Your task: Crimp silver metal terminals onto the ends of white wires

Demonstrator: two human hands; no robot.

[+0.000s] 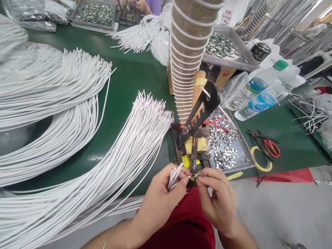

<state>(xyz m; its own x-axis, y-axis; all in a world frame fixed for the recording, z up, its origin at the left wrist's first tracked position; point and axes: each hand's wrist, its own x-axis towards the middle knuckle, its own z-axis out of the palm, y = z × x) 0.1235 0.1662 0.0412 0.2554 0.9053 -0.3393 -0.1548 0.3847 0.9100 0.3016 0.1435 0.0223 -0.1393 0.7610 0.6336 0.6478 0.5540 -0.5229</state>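
Observation:
My left hand (166, 193) is closed around a small bunch of white cables (175, 175), with one cable end pinched between thumb and finger. My right hand (218, 193) pinches a small metal connector (195, 176), which meets that cable end. Both hands are just under the tip of a soldering iron (194, 152), clamped upright in a black metal stand (199, 110). Whether the tip touches the connector I cannot tell. Left of the stand, a large bundle of white cables (135, 145) lies with its stripped ends pointing away from me.
A metal tray (243, 152) of small connectors sits right of the stand. A ribbed hose (193, 52) rises behind it. Two water bottles (261, 103), pliers (261, 143) and a yellow tape roll (268, 167) lie further right. More cables (52, 83) cover the left. Another person's hand (142, 6) shows at the back.

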